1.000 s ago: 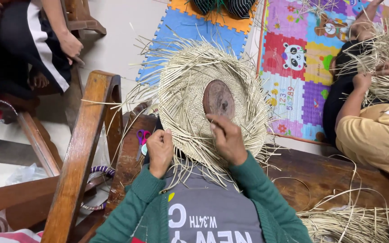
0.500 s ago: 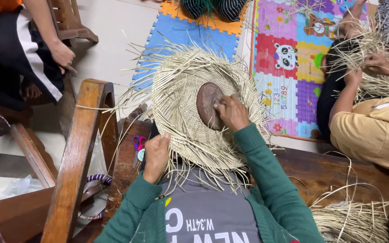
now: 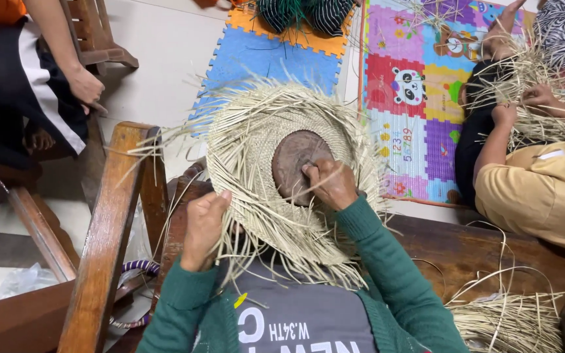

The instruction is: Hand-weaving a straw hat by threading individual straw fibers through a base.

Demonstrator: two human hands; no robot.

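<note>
A half-woven straw hat (image 3: 256, 163) with many loose strands sticking out lies over a round brown wooden form (image 3: 292, 160) on my lap. My left hand (image 3: 203, 225) grips the hat's woven edge at the lower left, fingers curled over the strands. On the wooden form's lower right rests my right hand (image 3: 329, 183), pinching straw strands against it. Both arms wear green knitted sleeves.
A wooden chair frame (image 3: 109, 229) stands at my left. A person in a tan shirt (image 3: 541, 189) weaves straw at the right. Another person's hand (image 3: 86, 85) hangs at the upper left. A colourful foam mat (image 3: 413, 72) covers the floor; loose straw (image 3: 508, 320) lies lower right.
The hat and form have shifted slightly up and left in view. My right hand moved up onto the form's edge; my left hand keeps its grip on the rim.
</note>
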